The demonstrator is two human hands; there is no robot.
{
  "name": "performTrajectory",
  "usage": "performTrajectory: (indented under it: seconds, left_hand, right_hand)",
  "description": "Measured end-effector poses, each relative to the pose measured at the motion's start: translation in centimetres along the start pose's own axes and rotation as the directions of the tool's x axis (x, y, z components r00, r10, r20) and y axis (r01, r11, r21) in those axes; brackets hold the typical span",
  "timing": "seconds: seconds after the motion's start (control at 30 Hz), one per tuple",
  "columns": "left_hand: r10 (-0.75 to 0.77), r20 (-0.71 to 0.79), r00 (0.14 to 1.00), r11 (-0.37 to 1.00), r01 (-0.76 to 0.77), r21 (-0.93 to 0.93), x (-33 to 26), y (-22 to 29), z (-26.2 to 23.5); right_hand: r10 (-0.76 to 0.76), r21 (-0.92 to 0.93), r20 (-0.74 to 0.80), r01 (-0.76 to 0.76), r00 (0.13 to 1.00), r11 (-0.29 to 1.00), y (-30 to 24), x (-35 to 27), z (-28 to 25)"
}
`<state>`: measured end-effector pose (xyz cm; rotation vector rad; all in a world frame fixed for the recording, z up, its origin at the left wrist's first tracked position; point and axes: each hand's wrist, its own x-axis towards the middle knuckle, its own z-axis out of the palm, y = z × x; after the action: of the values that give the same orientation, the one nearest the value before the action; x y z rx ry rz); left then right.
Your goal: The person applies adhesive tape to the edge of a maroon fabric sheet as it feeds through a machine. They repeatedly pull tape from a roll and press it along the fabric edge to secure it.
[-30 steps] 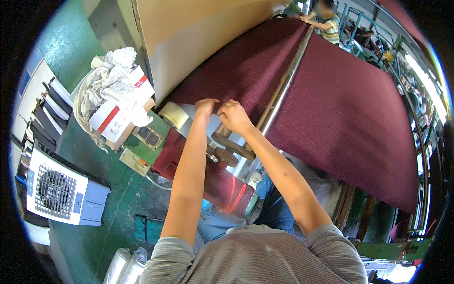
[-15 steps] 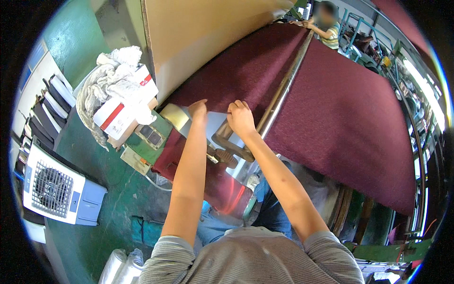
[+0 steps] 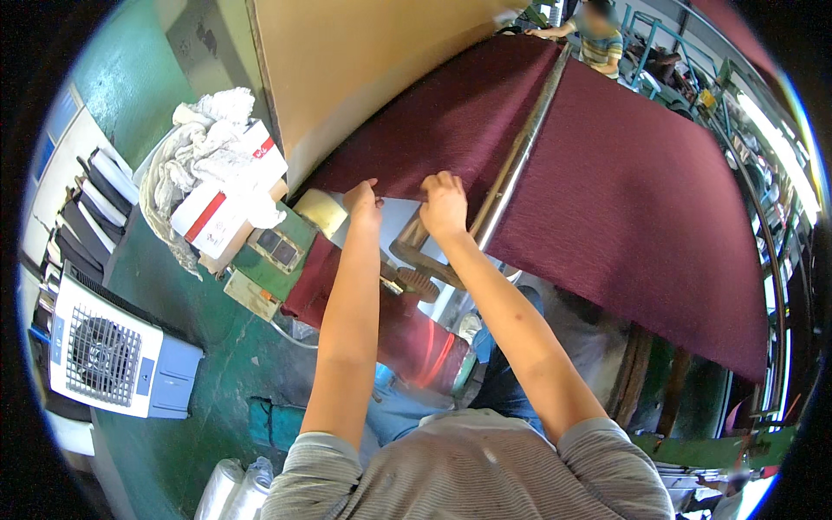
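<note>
The person wears a grey top with fine horizontal stripes and short sleeves that end above the elbows, leaving both forearms bare. Blue jeans show below the top. The left hand point(image 3: 364, 201) and right hand point(image 3: 444, 204) are bare, without gloves, rings or watch.

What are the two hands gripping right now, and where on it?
Both the left hand and right hand pinch the near edge of the maroon fabric, just left of the metal roller.
</note>
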<state>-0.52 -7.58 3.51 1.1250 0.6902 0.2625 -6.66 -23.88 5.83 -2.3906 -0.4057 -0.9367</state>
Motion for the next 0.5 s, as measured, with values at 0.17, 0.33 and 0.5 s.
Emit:
performTrajectory:
  seconds: [0.17, 0.33, 0.5]
  left_hand:
    - [-0.075, 0.522, 0.850, 0.993, 0.018, 0.113, -3.4, -0.4, 0.9]
    - [0.041, 0.351, 0.935, 0.967, -0.126, 0.224, -1.7, 0.0, 0.1]
    - [0.045, -0.025, 0.999, 0.987, -0.041, 0.153, -2.0, 0.6, 0.9]
  right_hand:
    - [-0.203, 0.007, 0.069, 0.203, 0.977, 0.979, 0.9, -0.6, 1.5]
    - [-0.195, -0.009, 0.044, 0.195, 0.980, 0.981, -0.1, -0.2, 1.1]
    - [0.150, -0.157, -0.063, -0.158, 0.987, 0.975, 0.1, 0.0, 0.2]
